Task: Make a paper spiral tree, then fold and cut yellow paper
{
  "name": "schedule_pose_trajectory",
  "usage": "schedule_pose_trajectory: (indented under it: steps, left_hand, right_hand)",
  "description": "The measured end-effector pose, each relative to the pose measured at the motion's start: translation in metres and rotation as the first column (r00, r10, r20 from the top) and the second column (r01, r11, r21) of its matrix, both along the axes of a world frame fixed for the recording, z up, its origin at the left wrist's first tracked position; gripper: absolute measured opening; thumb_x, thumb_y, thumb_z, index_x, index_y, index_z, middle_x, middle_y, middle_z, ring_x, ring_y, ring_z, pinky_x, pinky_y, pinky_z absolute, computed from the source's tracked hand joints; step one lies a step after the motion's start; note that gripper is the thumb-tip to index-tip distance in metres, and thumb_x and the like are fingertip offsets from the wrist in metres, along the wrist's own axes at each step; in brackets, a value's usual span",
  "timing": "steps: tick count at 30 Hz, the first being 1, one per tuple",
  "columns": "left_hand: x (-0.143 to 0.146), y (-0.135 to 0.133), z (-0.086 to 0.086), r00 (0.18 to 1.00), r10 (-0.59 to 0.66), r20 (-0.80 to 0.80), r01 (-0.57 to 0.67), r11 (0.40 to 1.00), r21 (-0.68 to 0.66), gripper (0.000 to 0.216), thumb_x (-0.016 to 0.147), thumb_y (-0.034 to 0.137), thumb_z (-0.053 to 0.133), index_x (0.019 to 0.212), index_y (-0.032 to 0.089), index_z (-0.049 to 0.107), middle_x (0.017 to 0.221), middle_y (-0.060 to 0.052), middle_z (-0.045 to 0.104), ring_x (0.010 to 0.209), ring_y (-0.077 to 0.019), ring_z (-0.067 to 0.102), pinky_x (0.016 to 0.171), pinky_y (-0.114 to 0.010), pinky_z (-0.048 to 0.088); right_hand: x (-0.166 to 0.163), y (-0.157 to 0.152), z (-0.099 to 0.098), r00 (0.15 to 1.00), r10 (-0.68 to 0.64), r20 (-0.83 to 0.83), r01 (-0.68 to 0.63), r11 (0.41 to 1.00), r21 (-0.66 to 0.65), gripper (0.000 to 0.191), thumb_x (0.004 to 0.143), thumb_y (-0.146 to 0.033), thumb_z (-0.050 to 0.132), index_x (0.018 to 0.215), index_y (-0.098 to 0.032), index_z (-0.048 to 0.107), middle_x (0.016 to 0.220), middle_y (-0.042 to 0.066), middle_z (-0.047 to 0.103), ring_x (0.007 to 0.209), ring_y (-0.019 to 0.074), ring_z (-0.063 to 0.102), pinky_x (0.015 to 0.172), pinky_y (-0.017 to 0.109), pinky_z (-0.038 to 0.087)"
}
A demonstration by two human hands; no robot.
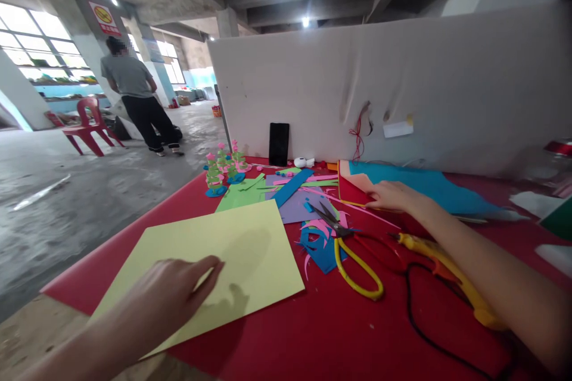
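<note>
left hand (179, 286): above the yellow sheet (250, 244), thumb and fingertip together, nothing visible between. right hand (393, 196): at the coloured paper (356, 182); grip cannot be confirmed (fingertips are partly hidden). scissors (342, 230) lie between both hands. caution: drawing the right hand back could snag the cord (410, 303), dragging the glue gun (422, 245); careless reaching could meet the blades.

Yellow sheet (250, 244): partly covered by left hand (179, 289). Blue sheet (406, 173): partly behind right hand (393, 195); fingers' grip unclear. Yellow glue gun (422, 245): partly behind right forearm (487, 265). Red-lidded jar (552, 161): blurred, cut by right edge. Green item (558, 220): likewise cut, identity unclear.
</note>
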State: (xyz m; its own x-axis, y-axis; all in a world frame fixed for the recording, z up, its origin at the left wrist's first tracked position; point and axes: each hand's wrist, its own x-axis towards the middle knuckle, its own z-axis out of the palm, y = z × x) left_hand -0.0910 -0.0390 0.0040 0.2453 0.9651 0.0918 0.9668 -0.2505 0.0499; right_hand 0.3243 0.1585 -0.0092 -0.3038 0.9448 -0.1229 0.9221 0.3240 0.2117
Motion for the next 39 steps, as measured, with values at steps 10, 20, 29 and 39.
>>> schedule_pose_trajectory:
  steps: [10,20,29,39]
  left_hand:
    - [0.129,0.093,0.009,0.832,-0.551,-0.063,0.550,0.835,-0.026,0.029,0.084,0.028,0.034,0.073,0.020,0.060,0.068,-0.004,0.063,0.059,-0.0162,0.056,0.049,-0.026,0.028]
    - [0.211,0.223,-0.011,0.732,-0.681,-0.010,0.680,0.729,0.076,0.023,0.076,0.016,0.048,0.095,0.019,0.061,0.107,-0.009,0.059,0.099,-0.0227,0.053,0.071,-0.025,0.040]
    - [0.222,0.247,-0.014,0.675,-0.734,-0.076,0.736,0.677,-0.005,0.025,0.076,0.025,0.054,0.100,0.020,0.061,0.109,-0.006,0.060,0.099,-0.0205,0.054,0.078,-0.023,0.039]
    - [0.231,0.249,-0.011,0.699,-0.691,-0.185,0.705,0.709,0.020,0.020,0.075,0.017,0.048,0.084,0.017,0.066,0.083,-0.006,0.067,0.076,-0.0164,0.059,0.061,-0.022,0.038]
  right_hand:
    - [0.001,-0.001,0.006,0.999,0.024,0.025,-0.024,1.000,-0.009,0.034,0.071,-0.050,0.051,0.083,-0.020,0.061,0.083,0.008,0.061,0.077,0.0218,0.057,0.053,0.025,0.034]
    - [0.004,0.003,0.010,0.999,0.003,0.041,-0.003,1.000,0.001,0.032,0.073,-0.043,0.048,0.094,-0.023,0.062,0.088,0.008,0.061,0.080,0.0228,0.057,0.054,0.026,0.035]
    - [0.009,0.004,0.017,1.000,0.017,-0.010,-0.017,1.000,-0.015,0.036,0.073,-0.026,0.047,0.107,-0.027,0.058,0.096,0.007,0.061,0.088,0.0216,0.056,0.056,0.024,0.035]
    - [0.015,0.005,0.013,0.999,0.020,-0.041,-0.021,1.000,-0.017,0.031,0.075,-0.037,0.048,0.101,-0.026,0.062,0.092,0.006,0.061,0.084,0.0206,0.056,0.058,0.024,0.036]
